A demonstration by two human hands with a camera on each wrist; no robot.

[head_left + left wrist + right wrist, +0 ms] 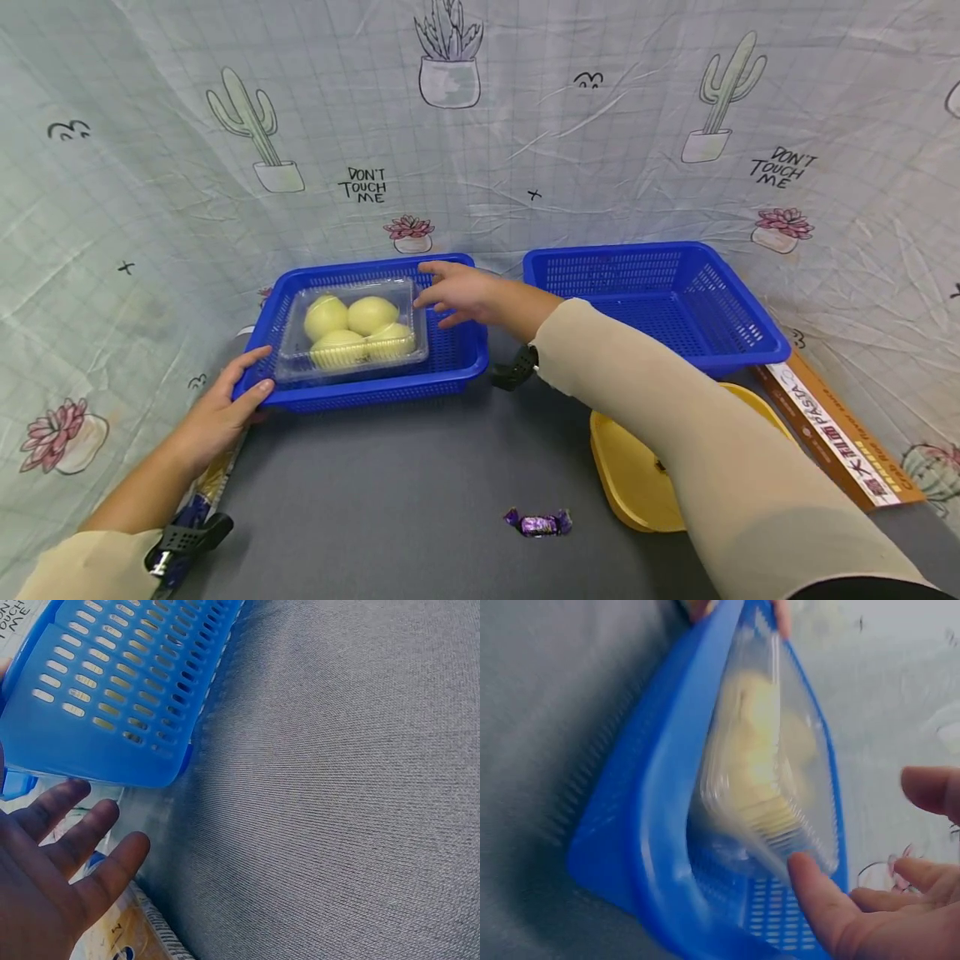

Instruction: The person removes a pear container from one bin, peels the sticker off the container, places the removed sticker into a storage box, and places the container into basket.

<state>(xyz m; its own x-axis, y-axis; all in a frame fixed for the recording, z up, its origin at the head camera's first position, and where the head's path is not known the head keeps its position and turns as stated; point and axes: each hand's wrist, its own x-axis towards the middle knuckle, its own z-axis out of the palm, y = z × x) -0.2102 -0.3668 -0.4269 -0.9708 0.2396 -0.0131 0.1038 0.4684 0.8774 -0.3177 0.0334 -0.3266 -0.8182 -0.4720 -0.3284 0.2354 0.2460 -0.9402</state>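
A clear plastic clamshell box [294,367] with several round pale-yellow fruits [372,316] lies inside the left blue basket [375,387]. My left hand [225,400] grips the basket's left end, thumb at the front corner and index finger on the rim. In the left wrist view, the other fingers [97,847] spread out below the rim. My right hand [468,292] hovers over the basket's right end with its fingers spread. One fingertip reaches the box's right edge in the head view. In the right wrist view the fingers [817,900] hold nothing.
A second blue basket [750,321] stands at the back right. Below it are a yellow basin [633,500], partly hidden by my right sleeve, and a long pasta box [840,433]. A purple-wrapped candy [538,523] lies in front. A yellow-and-blue package [124,922] lies under my left arm.
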